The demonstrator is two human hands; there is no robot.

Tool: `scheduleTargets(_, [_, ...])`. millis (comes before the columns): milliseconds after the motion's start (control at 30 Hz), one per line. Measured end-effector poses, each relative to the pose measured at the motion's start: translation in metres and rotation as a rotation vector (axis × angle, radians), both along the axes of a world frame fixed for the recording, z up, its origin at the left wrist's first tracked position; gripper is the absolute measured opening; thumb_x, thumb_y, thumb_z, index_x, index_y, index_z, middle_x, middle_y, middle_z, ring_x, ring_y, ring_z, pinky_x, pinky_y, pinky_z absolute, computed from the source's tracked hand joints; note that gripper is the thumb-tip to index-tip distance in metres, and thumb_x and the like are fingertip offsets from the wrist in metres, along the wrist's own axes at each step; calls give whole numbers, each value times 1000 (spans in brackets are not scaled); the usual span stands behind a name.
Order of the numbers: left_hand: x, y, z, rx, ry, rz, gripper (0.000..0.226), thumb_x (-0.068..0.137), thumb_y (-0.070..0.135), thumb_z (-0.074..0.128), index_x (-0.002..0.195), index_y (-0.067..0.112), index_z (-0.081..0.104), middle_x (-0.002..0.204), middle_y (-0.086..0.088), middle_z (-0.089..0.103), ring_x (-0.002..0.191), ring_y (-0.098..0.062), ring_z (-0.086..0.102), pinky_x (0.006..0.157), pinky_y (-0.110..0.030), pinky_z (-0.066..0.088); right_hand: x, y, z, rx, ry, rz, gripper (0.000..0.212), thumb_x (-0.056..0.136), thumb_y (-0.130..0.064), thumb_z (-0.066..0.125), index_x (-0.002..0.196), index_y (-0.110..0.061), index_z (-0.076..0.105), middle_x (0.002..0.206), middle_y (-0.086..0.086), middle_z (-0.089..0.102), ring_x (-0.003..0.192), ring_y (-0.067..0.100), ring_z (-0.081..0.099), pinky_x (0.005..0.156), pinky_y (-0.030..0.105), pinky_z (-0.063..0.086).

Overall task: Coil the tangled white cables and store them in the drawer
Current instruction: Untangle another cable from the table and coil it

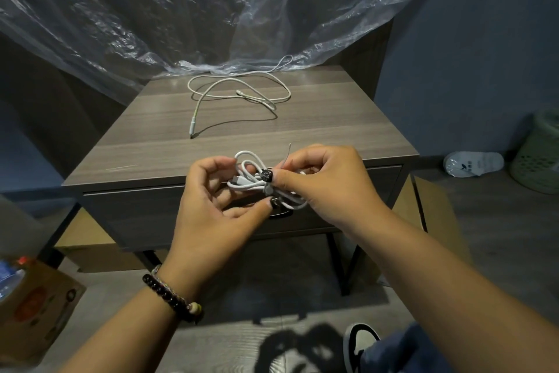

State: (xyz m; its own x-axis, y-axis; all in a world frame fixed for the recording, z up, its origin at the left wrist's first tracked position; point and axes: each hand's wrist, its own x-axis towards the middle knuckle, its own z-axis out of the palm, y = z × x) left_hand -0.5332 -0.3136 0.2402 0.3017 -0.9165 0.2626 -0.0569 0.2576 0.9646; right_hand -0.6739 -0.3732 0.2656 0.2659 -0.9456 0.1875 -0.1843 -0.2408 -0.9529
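— Beads, round and dark, are ringing the left wrist [174,297]. What is the left hand [211,200] doing?

— Curling its fingers round a small white coil [257,182], smooth cord in tight loops, over the drawer [145,215] front.

— And the right hand [326,185]?

— Pinching the same coil from the other side.

— Any other cable [239,94]?

— One is lying in loose, open curves on the grained wood surface [332,127], its far end running under crinkled clear plastic [151,9].
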Motion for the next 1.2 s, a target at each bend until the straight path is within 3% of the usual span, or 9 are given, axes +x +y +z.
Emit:
scheduleTargets(133, [-2,0,2,-7,13,45,57,62,-13,75,103,16,49,106,-9,62,86,-11,70,69,-19,56,5,2,-3,-24,2,-15,9,73,-5,78,70,-13,75,81,4,72,71,12,69,70,25,57])
scheduleTargets(300, [0,2,6,-4,65,50,56,51,3,77,99,14,50,98,-7,66,87,-17,71,75,-28,59,4,3,-1,47,-91,40,10,77,-2,76,72,-11,74,75,4,73,65,6,67,63,18,54])
scheduleTargets(400, [1,3,8,-18,57,29,54,56,-6,76,100,12,50,100,-11,66,88,-18,71,74,-28,59,1,3,2,118,-145,86,6,77,-1,75,78,-7,74,76,4,73,66,6,67,63,15,53])
scheduleTargets(500, [4,3,9,-46,36,20,55,54,-2,76,101,10,50,100,-14,65,88,-19,71,73,-27,59,0,2,1,191,-210,117,7,76,0,75,82,-2,73,74,4,72,67,9,67,66,17,55])
scheduleTargets(600, [7,3,7,-61,-29,15,52,61,-14,75,101,9,50,100,-16,64,86,-17,71,72,-24,58,0,2,0,252,-225,123,7,78,0,74,84,0,71,74,3,70,65,6,65,63,14,52])
scheduleTargets(967, [6,0,3,-97,-4,-33,47,64,-16,70,96,11,48,92,-7,61,78,-6,70,68,-14,53,-3,-1,3,363,-249,89,8,78,-3,74,73,-8,71,71,3,70,63,8,65,55,15,48])
scheduleTargets(1067, [8,1,1,-113,-24,-46,54,60,-9,81,97,12,49,90,-1,65,79,-6,70,70,-14,53,-5,-1,5,408,-241,106,9,80,-6,73,73,-11,72,73,4,72,64,11,67,57,19,51])
scheduleTargets(1200, [14,1,-1,-129,-72,-90,54,57,5,80,101,12,49,91,8,69,86,-11,70,75,-18,53,-8,-3,8,475,-206,137,8,79,-2,72,76,-9,69,74,6,70,68,15,65,65,25,53])
